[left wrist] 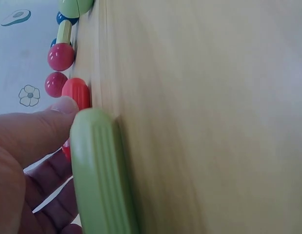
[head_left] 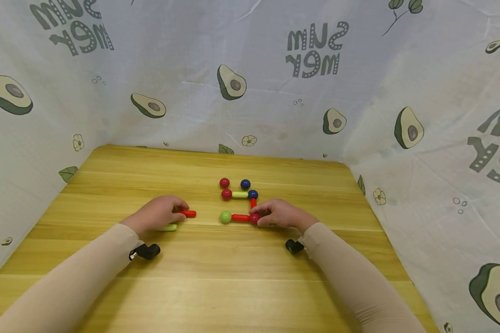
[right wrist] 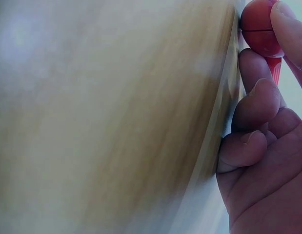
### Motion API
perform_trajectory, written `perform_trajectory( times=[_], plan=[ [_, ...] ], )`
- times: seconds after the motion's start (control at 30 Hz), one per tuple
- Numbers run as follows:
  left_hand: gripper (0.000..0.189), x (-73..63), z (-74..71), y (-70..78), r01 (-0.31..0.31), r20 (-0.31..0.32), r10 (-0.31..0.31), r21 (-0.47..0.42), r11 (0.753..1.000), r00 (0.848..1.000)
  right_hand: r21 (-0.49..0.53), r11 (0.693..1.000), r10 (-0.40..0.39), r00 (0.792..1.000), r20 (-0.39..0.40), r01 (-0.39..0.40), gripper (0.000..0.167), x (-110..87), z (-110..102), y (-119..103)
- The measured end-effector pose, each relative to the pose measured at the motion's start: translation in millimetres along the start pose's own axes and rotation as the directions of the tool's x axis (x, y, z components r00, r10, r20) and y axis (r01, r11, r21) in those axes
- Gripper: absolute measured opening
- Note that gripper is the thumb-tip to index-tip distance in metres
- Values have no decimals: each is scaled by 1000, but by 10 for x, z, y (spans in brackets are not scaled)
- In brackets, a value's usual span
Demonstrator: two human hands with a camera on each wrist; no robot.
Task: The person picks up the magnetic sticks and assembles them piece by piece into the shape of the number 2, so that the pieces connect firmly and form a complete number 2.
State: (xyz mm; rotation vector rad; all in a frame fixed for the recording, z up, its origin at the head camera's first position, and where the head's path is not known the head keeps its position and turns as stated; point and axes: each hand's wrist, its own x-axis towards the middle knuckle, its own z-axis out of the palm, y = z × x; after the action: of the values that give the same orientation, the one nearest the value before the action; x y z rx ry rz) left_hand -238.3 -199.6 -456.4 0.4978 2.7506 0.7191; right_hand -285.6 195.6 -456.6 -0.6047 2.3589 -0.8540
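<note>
My left hand pinches a red rod between thumb and fingers, low over the table. Just beside that hand lies a light green rod, large and close in the left wrist view. With thumb and fingertips, my right hand grips a red ball at the corner of a joined shape. From this ball one red rod runs left to a green ball. Another red rod leads back to a blue ball, joined by a yellow-green rod to a red ball.
Behind the joined shape sit a second red ball and a second blue ball. The wooden table has a white cloth with avocado prints hanging behind it and at both sides.
</note>
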Motion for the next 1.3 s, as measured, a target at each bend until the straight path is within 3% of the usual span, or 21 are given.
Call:
perform_trajectory(
  times=[0.33,0.9,1.3],
  plan=[
    [26,37,46,42,-11,-5,12,36,999,1000,9,1000,5,1000,1,-5,36,12,8,27],
    [24,12,31,109,-7,10,7,-7,1000,1000,38,999,5,1000,2,-5,36,-1,11,11],
    [22,42,54,92,-13,12,13,21,1000,1000,41,999,4,1000,0,-4,36,-3,16,12]
  ],
)
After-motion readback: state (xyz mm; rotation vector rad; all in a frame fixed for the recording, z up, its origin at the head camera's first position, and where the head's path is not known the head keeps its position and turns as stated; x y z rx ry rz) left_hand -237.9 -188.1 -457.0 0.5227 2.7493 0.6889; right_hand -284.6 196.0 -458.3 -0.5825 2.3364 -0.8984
